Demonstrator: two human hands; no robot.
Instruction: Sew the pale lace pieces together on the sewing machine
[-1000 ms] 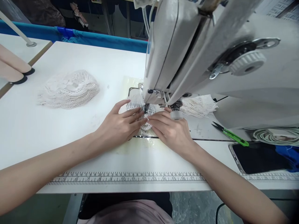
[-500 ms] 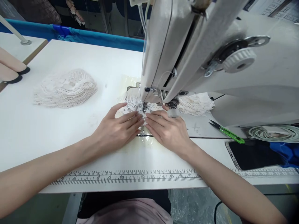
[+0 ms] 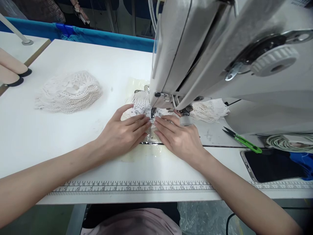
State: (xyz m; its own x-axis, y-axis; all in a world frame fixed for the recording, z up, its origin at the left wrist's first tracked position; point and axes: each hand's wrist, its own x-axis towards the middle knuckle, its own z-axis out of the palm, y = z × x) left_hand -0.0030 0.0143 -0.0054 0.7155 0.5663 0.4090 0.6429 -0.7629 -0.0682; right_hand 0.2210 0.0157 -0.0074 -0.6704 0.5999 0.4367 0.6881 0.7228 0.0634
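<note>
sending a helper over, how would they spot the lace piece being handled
Start at the big pale sewing machine and follow it down to the small dark presser foot. The white lace piece lies there, with the left hand and right hand on it. Unlike the lace pile to the left and the lace bundle to the right, it alone sits at that foot.

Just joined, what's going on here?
A person is working white lace at a sewing machine. The left hand and right hand lie flat, fingertips at the lace on either side of the presser foot. One lace pile sits at left, another lace stack at right; green snips lie untouched.
</note>
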